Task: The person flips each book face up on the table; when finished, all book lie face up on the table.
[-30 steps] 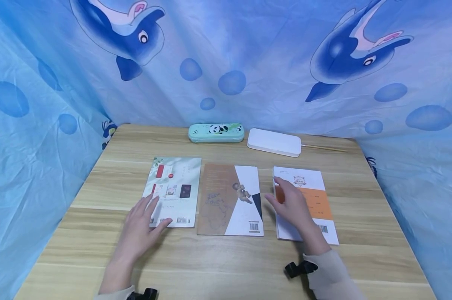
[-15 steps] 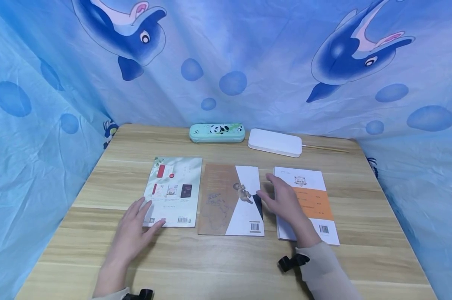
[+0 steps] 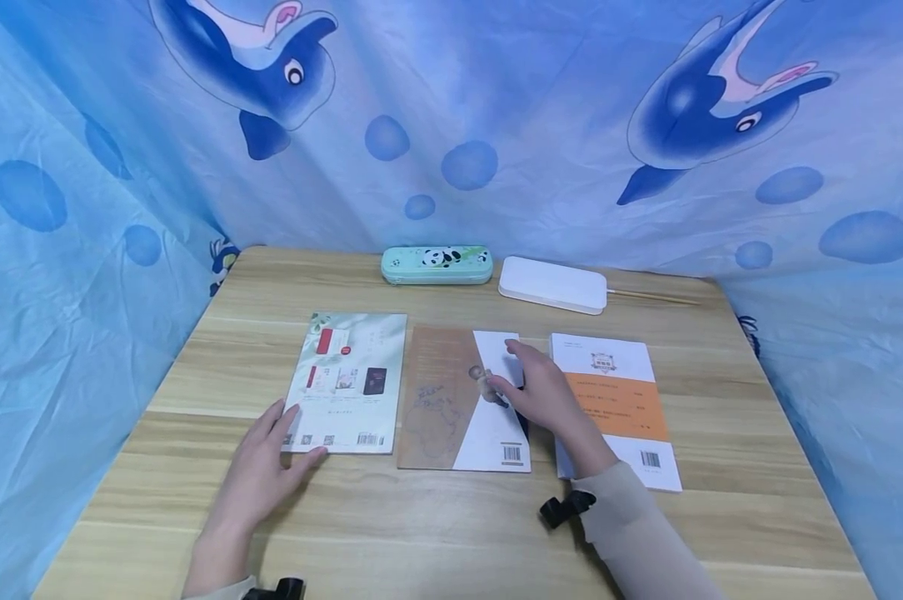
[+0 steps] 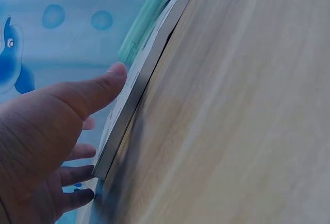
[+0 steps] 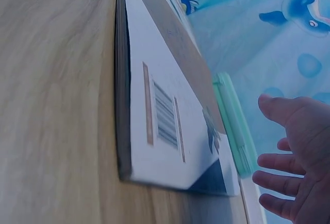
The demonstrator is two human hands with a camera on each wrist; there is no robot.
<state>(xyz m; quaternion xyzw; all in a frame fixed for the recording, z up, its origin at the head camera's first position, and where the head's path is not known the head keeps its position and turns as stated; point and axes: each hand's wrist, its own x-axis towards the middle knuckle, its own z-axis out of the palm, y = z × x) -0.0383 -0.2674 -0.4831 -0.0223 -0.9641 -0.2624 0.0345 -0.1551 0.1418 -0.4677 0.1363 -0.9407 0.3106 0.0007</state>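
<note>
Three books lie in a row on the wooden table, as the head view shows. My left hand (image 3: 255,475) is at the lower left corner of the pale green book (image 3: 346,421), fingers spread, thumb near its bottom edge. In the left wrist view the thumb overlaps the upper edge of that book's grey spine side (image 4: 131,97). My right hand (image 3: 549,396) hovers over the right side of the brown and white book (image 3: 432,417), fingers apart and holding nothing. To its right lies the white and orange book (image 3: 620,408), partly covered by my forearm.
Behind the books stand a mint pencil case (image 3: 436,267) with pandas and a white flat box (image 3: 552,285). A thin wooden stick (image 3: 654,297) extends right from the box. A blue dolphin-print curtain (image 3: 451,100) encloses the table (image 3: 421,533) at the back and sides.
My right hand has moved left from the white and orange book to above the brown and white one. My left hand has drawn back slightly toward the near edge of its book.
</note>
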